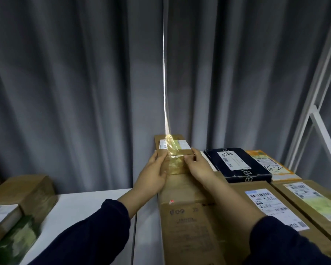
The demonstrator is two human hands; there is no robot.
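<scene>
The small brown cardboard box (173, 155) bears a white printed label and glossy clear tape across its top and front face. It stands at the far end of the long brown cardboard carton (189, 217), near the far edge of the white worktop (96, 207). Whether it rests on the carton or is lifted clear cannot be told.

The left hand (155, 173) grips the left side of the box, with the thumb laid on the front face and the fingers curled round the side. The right hand (198, 167) grips the right side in the same way, with the thumb on the taped front face. Both sleeves are dark blue.

A narrow strip of clear tape (164, 73) runs from the top of the box straight up out of view, in front of the grey pleated curtain (65, 73).

Right of the box, near the far edge, lie a flat black parcel (237, 163) with a white label and, beside it, a yellow padded mailer (266, 163). A labelled brown box (266, 203) lies against the right side of the carton. At the left edge of the worktop lie a plain brown box (25, 192) and a green-taped parcel (13, 240). A white metal rack frame (317, 111) stands at the right.
</scene>
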